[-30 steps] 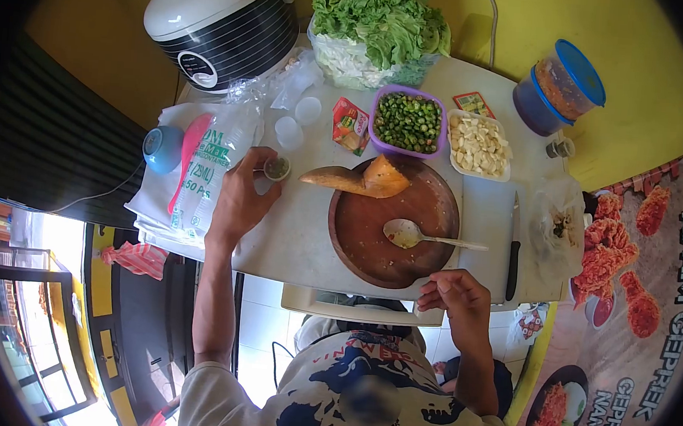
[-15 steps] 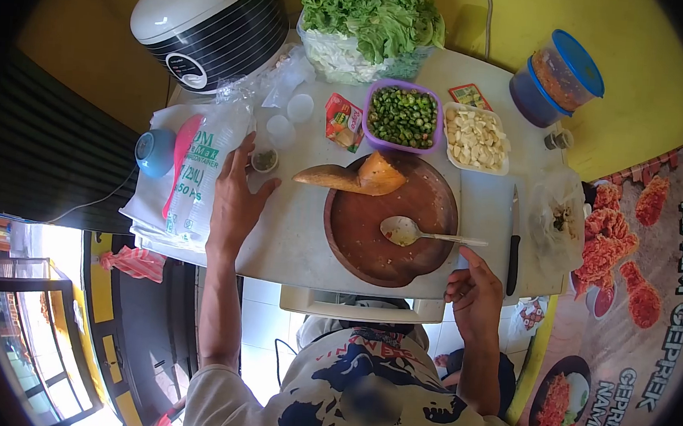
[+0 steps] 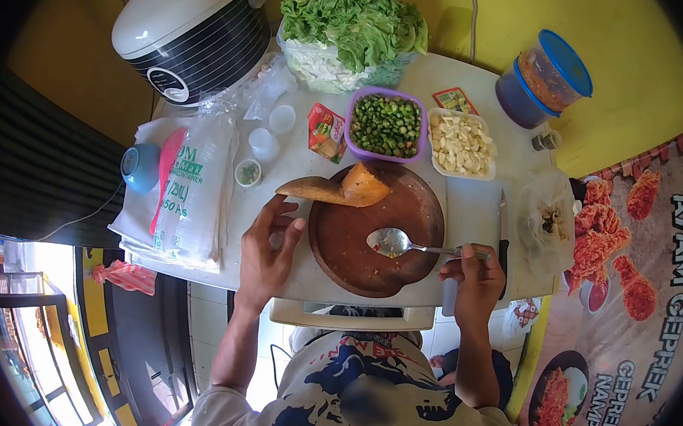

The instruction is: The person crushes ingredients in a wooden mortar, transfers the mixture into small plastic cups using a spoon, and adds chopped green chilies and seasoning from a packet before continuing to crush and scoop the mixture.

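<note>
The right hand (image 3: 476, 274) now pinches the spoon (image 3: 393, 243), its bowl in the mortar (image 3: 338, 266) leftward: tool apparently secured! The left hand (image 3: 267, 262), off the small cup (image 3: 248, 173), curls loosely, empty, by the pestle (image 3: 311, 188).

Single view, head-worn. Looks forward and steeply down: shirt (image 3: 346, 372) at bottom centre, tabletop (image 3: 293, 162) mid-frame, yellow wall (image 3: 627, 98) along the top. Close range; left hand (image 3: 269, 259) and right hand (image 3: 475, 287) both inside the frame, seen from above. Very wide lens: straight edges bow, rice cooker (image 3: 203, 41) leans out at upper left, poster (image 3: 612, 311) runs down the right side, lettering sideways. Corners go black. Tabletop's front edge crosses roughly level below centre.
</note>
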